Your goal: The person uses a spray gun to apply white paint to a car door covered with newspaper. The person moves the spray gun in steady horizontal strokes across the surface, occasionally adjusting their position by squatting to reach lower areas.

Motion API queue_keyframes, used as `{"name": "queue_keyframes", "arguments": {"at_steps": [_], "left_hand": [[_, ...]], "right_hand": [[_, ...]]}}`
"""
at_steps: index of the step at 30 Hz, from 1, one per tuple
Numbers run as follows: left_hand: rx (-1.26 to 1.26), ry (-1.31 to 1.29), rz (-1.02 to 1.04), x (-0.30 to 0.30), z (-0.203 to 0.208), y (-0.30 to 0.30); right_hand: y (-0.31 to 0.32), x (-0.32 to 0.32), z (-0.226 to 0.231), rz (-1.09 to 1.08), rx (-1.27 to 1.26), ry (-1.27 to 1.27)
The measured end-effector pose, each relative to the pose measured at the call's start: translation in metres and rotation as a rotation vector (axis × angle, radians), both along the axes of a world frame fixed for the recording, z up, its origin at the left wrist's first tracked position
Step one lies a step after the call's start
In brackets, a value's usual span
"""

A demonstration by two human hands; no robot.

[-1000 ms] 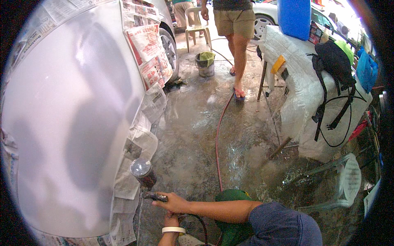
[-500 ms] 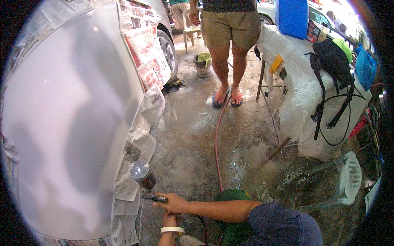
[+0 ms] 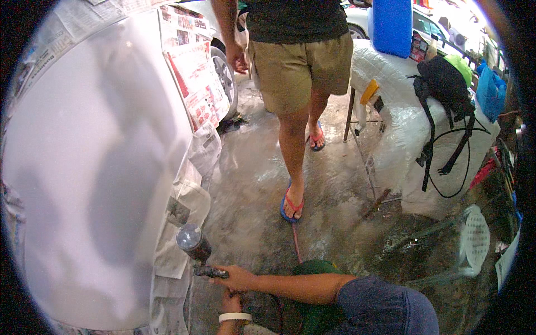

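We have the white-and-grey car panel [image 3: 61, 167] at far left; using it as reference. Its shade is patchy: pale field, darker grey zones. Newspaper sheets [image 3: 174, 212] run down its right edge, more along its far edge.

Spray gun [image 3: 211, 272]: just right of the panel's near right corner, dark body, clear-topped cup [image 3: 192, 241] tilted toward the panel. We can't tell whether the cup touches the paper.

Wheel [image 3: 223, 78]: right of the panel's far end, partly covered by paper.

Our left hand [image 3: 232, 294]: right of the panel's near end, wrist in a pale band [image 3: 235, 317]. It's mostly hidden below the other hand; we can't tell finger state.

Our right hand [image 3: 239, 277]: also right of the panel's near end, fingers wrapped around the gun's grip. Trigger position we can't read.

Farther right of the panel: red hose [image 3: 296, 245] on the wet floor [image 3: 251, 178], then a person in tan shorts [image 3: 298, 72], one flip-flop [image 3: 290, 207] forward, over the hose line.

Well right of the panel: sheet-draped surface [image 3: 401, 148] carrying a blue container [image 3: 389, 28] and black bag [image 3: 444, 81]; then a perforated chair [image 3: 476, 240], level with the panel's near half.
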State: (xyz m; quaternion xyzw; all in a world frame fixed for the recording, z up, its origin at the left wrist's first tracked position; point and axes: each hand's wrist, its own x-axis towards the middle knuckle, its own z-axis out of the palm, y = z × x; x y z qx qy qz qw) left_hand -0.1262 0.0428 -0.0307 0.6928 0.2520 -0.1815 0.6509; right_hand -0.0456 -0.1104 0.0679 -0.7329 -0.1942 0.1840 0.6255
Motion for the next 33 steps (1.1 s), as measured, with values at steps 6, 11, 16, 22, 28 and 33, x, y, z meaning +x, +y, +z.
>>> {"name": "queue_keyframes", "arguments": {"at_steps": [6, 11, 16, 22, 28, 33], "left_hand": [[0.011, -0.357, 0.309, 0.013, 0.073, -0.030], [-0.070, -0.393, 0.361, 0.029, 0.119, -0.032], [-0.201, -0.276, 0.366, 0.036, 0.132, -0.017], [-0.111, -0.174, 0.208, -0.011, 0.198, -0.011], [-0.263, 0.069, 0.458, -0.066, 0.374, -0.007], [-0.236, -0.003, 0.476, -0.113, 0.441, 0.012]], "right_hand": [[0.020, 0.008, -0.042, -0.041, 0.089, 0.079], [0.030, 0.010, -0.043, -0.035, -0.103, -0.137], [0.034, -0.014, -0.030, -0.129, 0.095, 0.195], [0.024, -0.057, 0.112, -0.048, 0.083, 0.215], [0.028, -0.109, 0.234, 0.165, -0.296, 0.127], [0.017, -0.139, 0.379, 0.225, -0.260, 0.079]]}}
